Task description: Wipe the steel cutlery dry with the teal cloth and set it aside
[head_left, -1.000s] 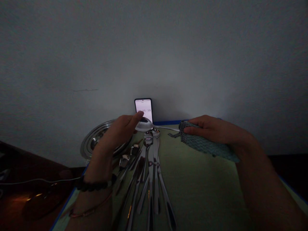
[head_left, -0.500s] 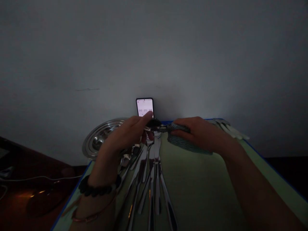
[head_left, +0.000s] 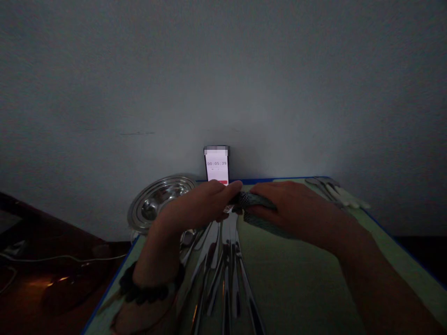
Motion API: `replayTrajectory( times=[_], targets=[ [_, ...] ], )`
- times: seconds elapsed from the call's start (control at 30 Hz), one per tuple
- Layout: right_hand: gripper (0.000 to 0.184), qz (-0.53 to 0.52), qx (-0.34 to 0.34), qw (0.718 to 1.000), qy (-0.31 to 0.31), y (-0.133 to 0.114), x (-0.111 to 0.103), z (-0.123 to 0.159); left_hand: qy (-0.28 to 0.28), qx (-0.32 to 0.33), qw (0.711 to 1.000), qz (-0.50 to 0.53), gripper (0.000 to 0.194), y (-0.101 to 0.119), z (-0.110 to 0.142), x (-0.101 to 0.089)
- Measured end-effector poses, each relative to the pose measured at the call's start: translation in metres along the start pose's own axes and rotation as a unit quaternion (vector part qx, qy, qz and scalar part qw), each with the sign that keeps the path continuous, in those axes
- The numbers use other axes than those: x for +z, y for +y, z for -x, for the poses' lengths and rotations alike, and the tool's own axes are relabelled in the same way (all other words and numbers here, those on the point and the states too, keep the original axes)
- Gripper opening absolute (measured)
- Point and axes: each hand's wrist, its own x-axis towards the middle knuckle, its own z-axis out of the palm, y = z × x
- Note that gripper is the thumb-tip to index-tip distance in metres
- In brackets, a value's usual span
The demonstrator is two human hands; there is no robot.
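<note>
My left hand (head_left: pixel 199 202) is closed, thumb on top, around a piece of metal cutlery that looks like a spoon (head_left: pixel 234 201); most of it is hidden by the fingers and the dim light. Bunched in my right hand (head_left: pixel 291 200) is a grey-green patterned cloth (head_left: pixel 268 226), pinched between thumb and fingers and pressed against the spoon. Both hands meet above the far end of a spread of metal knives, forks and spoons (head_left: pixel 226 270), whose handles point toward me.
Shiny metal bowls (head_left: pixel 135 211), apparently nested, stand at the back left. A phone (head_left: pixel 217 171) showing a timer leans on the wall (head_left: pixel 279 93). More cutlery, some with pale handles (head_left: pixel 349 197), lies at the back right of the green, blue-edged table (head_left: pixel 296 284).
The view has shifted slightly, so everything sits a little lower and to the right. My left thumb has come closer to the cloth, and less of the spoon shows.
</note>
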Motion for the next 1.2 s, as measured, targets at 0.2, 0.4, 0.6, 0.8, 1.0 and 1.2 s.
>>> replayTrajectory(
  times=[0.2, 0.4, 0.6, 0.8, 1.0, 1.2],
  targets=[
    [0.022, -0.071, -0.001, 0.997, -0.042, 0.003, -0.003, 0.006, -0.004, -0.033, 0.995, 0.092, 0.033, -0.006, 0.008, -0.010],
    [0.031, -0.097, -0.008, 0.989, -0.115, 0.003, -0.004, 0.012, 0.026, -0.089, 0.966, 0.242, 0.040, -0.010, 0.009, -0.014],
    [0.039, -0.079, 0.020, 0.991, -0.110, 0.000, 0.002, 0.008, 0.049, -0.043, 0.974, 0.219, 0.029, 0.007, -0.006, -0.006],
    [0.032, -0.101, -0.014, 0.988, -0.116, 0.004, 0.002, 0.005, 0.028, -0.016, 0.982, 0.188, 0.035, 0.006, -0.007, -0.001],
    [0.031, -0.125, -0.041, 0.983, -0.128, 0.018, -0.005, 0.007, 0.032, -0.011, 0.987, 0.157, 0.020, 0.006, -0.001, -0.007],
    [0.031, -0.152, -0.012, 0.974, -0.168, 0.035, -0.024, 0.017, 0.064, -0.033, 0.984, 0.164, 0.016, -0.010, 0.009, -0.011]
  ],
)
